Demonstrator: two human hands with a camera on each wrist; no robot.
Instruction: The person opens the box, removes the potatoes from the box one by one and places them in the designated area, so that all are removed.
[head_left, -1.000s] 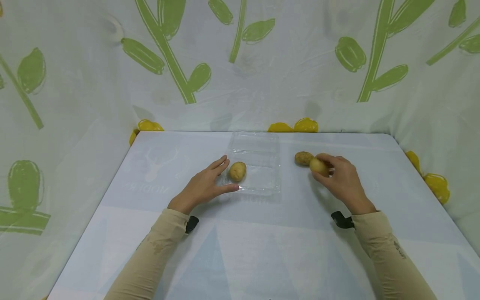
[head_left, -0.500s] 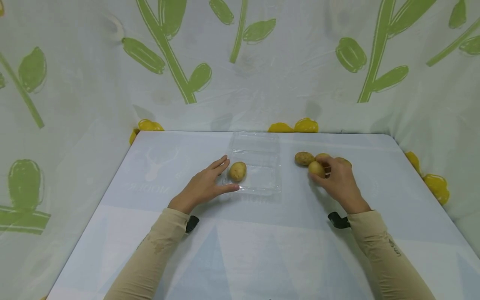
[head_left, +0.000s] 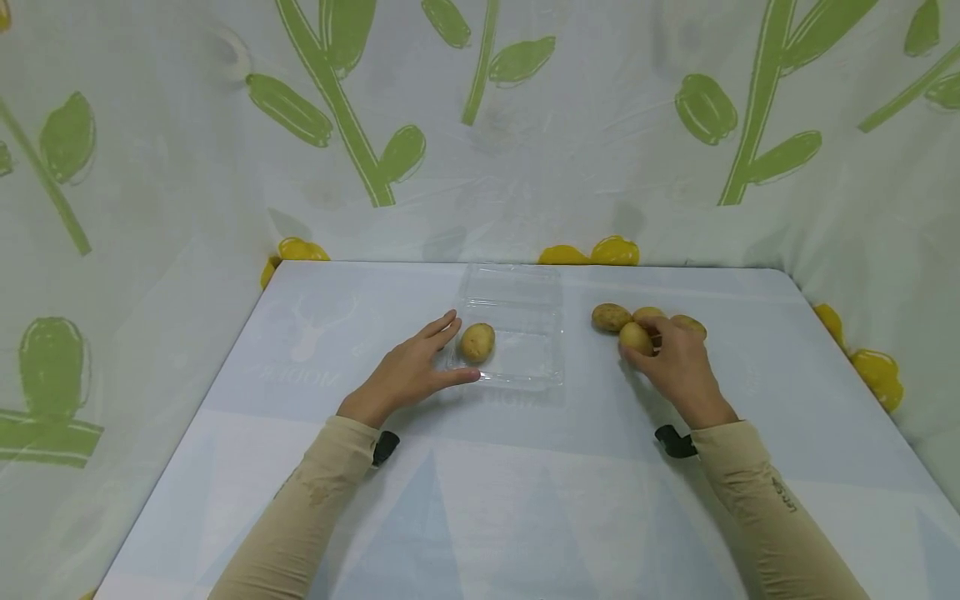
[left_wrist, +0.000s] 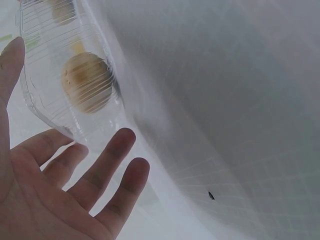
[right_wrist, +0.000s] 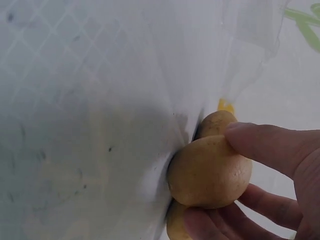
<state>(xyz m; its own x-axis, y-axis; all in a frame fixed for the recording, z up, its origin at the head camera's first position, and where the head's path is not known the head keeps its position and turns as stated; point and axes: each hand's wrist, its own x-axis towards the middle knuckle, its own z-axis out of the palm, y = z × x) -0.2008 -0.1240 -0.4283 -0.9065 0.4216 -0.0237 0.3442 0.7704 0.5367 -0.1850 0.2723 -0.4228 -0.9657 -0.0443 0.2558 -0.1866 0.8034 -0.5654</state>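
Note:
My left hand (head_left: 408, 371) rests at the left side of a clear plastic clamshell box (head_left: 525, 354), fingers spread and thumb at its front edge. One potato (head_left: 477, 342) lies in the box near that hand; the left wrist view shows this potato (left_wrist: 87, 82) through the ribbed plastic. On the right, my right hand (head_left: 678, 367) pinches a potato (head_left: 636, 338) between thumb and fingers. In the right wrist view the pinched potato (right_wrist: 210, 172) sits low against the tabletop, with other potatoes partly hidden behind it.
Around the right hand lie a darker potato (head_left: 611, 317) to the left, one behind (head_left: 648, 312) and another to the right (head_left: 690, 325). The box's open lid (head_left: 510, 285) reaches the back edge of the white table (head_left: 480, 517). A leaf-patterned curtain (head_left: 585, 167) encloses the back and sides.
My right hand has shifted slightly left and toward me with its potato, uncovering another potato on its right. The left hand and the box have stayed in place.

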